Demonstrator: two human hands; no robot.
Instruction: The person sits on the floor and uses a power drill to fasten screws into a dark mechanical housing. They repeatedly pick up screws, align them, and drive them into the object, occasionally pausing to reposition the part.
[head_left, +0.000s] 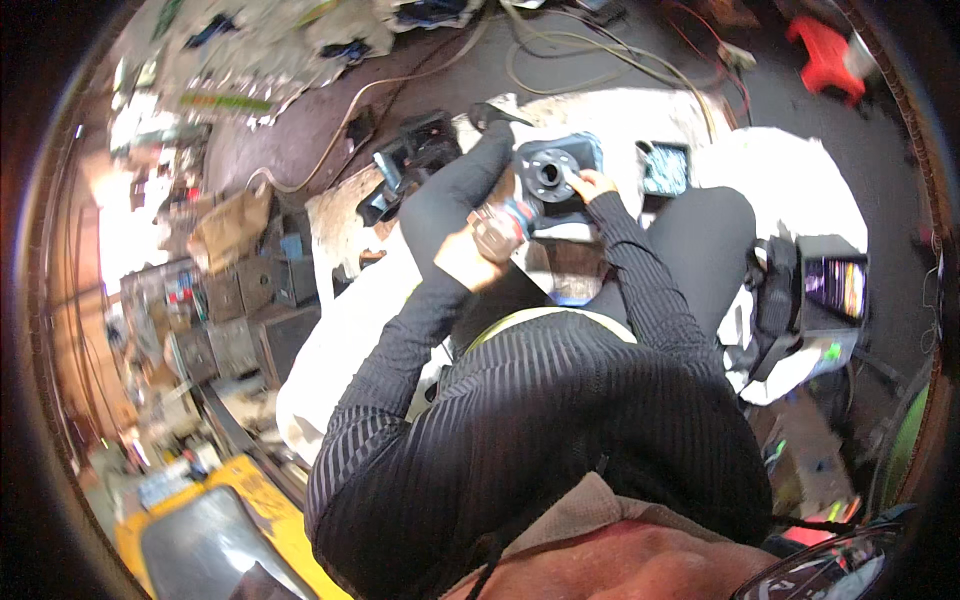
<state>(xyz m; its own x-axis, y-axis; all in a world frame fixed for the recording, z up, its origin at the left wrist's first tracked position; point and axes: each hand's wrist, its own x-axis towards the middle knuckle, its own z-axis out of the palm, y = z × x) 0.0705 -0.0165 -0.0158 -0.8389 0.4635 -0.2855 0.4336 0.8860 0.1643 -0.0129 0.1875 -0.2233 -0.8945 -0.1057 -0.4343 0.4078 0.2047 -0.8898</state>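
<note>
A dark flanged part with a round disc, a centre hole and several small holes lies between my legs on a pale cloth. My left hand is wrapped round a brownish handheld tool with a red and blue front end. Blur hides its exact kind, and its front end is close to the flanged part's near side. At the disc's right rim, my right hand has its fingers pressed together; anything small in them is too blurred to make out. Right of that hand sits a small dark box of shiny small pieces.
Several black parts lie left of my leg. A cable runs over the dark floor. A red stool-like object is far right. A black case stands by my right side. Grey boxes and a yellow-framed thing are left.
</note>
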